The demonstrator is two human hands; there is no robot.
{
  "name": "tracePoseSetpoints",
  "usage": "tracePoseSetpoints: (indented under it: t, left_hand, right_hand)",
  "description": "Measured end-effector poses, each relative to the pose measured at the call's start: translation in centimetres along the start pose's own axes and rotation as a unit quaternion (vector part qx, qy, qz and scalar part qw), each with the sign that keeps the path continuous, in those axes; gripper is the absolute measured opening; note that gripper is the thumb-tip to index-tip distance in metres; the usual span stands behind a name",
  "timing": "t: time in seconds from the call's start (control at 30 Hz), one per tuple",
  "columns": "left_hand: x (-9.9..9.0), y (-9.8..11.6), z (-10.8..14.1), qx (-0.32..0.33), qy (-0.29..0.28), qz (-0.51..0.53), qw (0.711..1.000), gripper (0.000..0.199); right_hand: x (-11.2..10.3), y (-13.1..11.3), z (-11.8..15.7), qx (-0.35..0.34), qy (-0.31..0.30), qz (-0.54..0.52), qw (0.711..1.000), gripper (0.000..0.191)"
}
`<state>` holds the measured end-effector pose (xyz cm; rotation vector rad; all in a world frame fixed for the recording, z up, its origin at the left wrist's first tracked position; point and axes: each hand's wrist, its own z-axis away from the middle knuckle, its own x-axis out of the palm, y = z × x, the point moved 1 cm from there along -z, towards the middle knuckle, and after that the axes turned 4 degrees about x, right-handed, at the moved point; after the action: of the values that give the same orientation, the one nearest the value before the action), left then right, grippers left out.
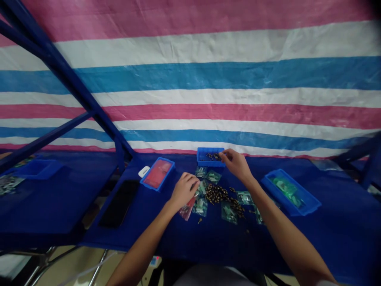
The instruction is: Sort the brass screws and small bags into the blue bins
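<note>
My right hand [238, 165] reaches over the right edge of a small blue tray [204, 163] that holds small dark and brass-coloured pieces [213, 156]. Its thumb and forefinger are pinched together; whatever they may hold is too small to make out. My left hand [183, 190] lies with curled fingers over small clear bags [200, 206] and beside a red bag [186, 210]; what is under its fingers is hidden. Between the hands a heap of small brass-and-black pieces [216, 194] is spread on the blue table [190, 242], with several clear bags of pale pieces around it.
A blue tray with red bags [142, 183] stands left, near a white case [144, 171] and a dark phone-like slab [119, 203]. Another blue tray [312, 206] with green-tinted bags is at right. A blue metal frame [86, 99] and striped sheet [223, 75] rise behind.
</note>
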<state>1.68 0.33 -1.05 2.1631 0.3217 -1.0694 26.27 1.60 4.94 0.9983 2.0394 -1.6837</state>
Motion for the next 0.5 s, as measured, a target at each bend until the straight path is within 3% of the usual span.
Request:
tracePoseSetpoints:
  t: [0.1,0.27,0.4,0.5]
  left_hand:
    - [0.0,0.0,0.1,0.0,-0.001,-0.006,1.0,0.02]
    - [0.1,-0.1,0.1,0.005,-0.007,-0.007,1.0,0.02]
    - [0.0,0.0,0.0,0.009,-0.005,-0.008,1.0,0.019]
    - [0.0,0.1,0.0,0.014,-0.007,-0.006,1.0,0.019]
  right_hand:
    - [0.0,1.2,2.2,-0.006,-0.052,0.004,0.999,0.03]
    - [-1.5,3.4,9.1,-0.019,-0.151,0.032,0.988,0.02]
    - [-2.6,5.5,15.1,-0.005,-0.149,0.08,0.986,0.019]
    - [-2.5,6.3,18.0,-0.016,-0.139,0.105,0.985,0.016]
